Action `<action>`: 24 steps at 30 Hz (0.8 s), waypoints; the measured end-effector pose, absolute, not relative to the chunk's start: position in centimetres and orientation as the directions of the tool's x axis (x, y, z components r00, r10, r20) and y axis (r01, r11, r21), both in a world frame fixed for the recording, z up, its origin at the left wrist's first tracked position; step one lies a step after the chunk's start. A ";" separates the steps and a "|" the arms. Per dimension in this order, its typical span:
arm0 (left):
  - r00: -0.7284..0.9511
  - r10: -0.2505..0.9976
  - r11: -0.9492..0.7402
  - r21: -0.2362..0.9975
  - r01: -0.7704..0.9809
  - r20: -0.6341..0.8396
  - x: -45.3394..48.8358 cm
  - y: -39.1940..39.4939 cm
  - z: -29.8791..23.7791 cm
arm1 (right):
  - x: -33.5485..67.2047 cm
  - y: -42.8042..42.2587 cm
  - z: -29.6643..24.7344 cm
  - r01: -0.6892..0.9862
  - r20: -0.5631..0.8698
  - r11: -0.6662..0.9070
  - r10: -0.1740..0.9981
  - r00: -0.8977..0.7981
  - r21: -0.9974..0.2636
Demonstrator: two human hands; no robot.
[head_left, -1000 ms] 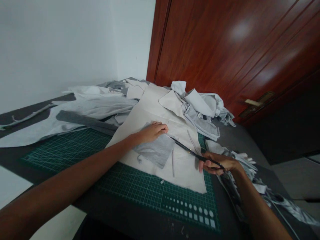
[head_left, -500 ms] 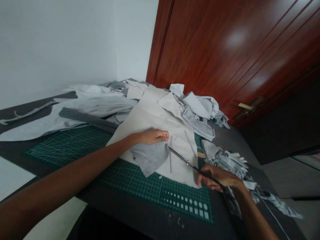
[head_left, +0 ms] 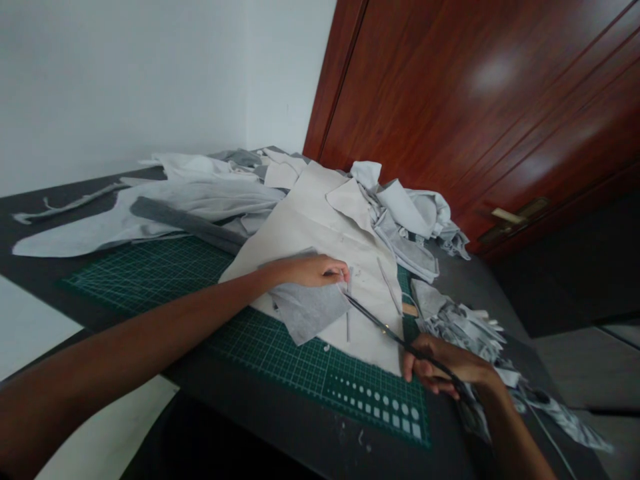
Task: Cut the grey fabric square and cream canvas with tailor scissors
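My left hand [head_left: 323,271] pinches the upper edge of a grey piece of fabric [head_left: 307,310], which hangs down over a cream cloth. In my right hand [head_left: 437,363] is a pair of long dark scissors [head_left: 383,327], their tips at the fabric's right corner, just under my left fingers. The blades look nearly closed. Beneath both hands spreads the cream cloth [head_left: 300,223], with thin grey strips [head_left: 349,327] lying on it. Under the cloth is a green cutting mat [head_left: 265,350].
White and grey garments [head_left: 210,200] lie at the left. More folded grey cloth [head_left: 407,243] is heaped at the back right. Scraps [head_left: 465,327] are piled beyond my right hand. A wooden door [head_left: 440,100] and a white wall [head_left: 125,80] border the dark table [head_left: 260,417].
The camera view has shifted slightly, so the scene sits a little further right. The grey fabric hangs somewhat flatter and wider. Both hands keep their holds, with the scissor tips still at the fabric's corner.
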State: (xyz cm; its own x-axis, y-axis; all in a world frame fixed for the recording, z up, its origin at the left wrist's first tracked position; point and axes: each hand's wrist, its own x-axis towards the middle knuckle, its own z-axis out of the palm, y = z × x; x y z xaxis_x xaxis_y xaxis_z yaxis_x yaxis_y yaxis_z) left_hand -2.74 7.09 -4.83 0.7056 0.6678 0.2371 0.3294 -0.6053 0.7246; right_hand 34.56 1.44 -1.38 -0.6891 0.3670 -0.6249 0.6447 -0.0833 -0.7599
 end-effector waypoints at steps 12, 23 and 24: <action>0.692 0.682 -0.603 0.718 0.348 0.237 -2.6 6.9 -4.5 | 33.1 1.1 -0.4 0.675 -0.675 -0.143 0.349 -0.650 -0.724; 0.705 0.660 -0.621 0.717 0.316 0.260 -2.6 6.7 -4.5 | 33.3 1.6 -1.4 0.598 -0.607 -0.137 0.315 -0.729 -0.790; 0.711 0.654 -0.621 0.720 0.310 0.258 -2.7 6.7 -4.4 | 33.4 1.6 -1.5 0.596 -0.604 -0.135 0.318 -0.731 -0.792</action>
State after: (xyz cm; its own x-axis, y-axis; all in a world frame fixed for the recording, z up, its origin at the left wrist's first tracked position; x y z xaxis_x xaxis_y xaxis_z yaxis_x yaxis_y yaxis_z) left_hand -2.67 6.72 -4.39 0.7111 0.6540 0.2581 0.3098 -0.6210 0.7199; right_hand 33.41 1.64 -1.53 -0.7307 0.3176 -0.6043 0.5959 -0.1353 -0.7916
